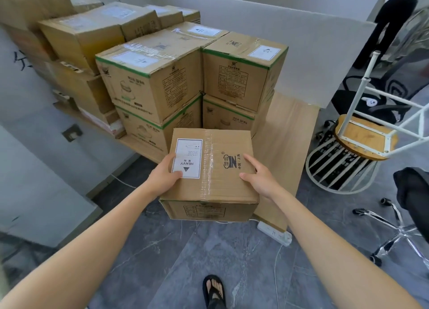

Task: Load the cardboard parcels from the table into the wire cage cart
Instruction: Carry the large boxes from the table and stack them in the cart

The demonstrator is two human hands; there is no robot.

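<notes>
Head view shows one cardboard parcel (222, 188) held by both hands at the near edge of the counter (290, 132). The left hand (166, 176) grips its left side with the thumb on the white label, and the right hand (260, 174) grips its right side. Just behind it, stacked parcels (153, 81) stand two high. Grey floor (209, 250) lies open below. On the right, an overturned white chair (362, 136) and a chrome chair base (394, 234) narrow the way, and a power strip (275, 233) lies by the counter's corner.
</notes>
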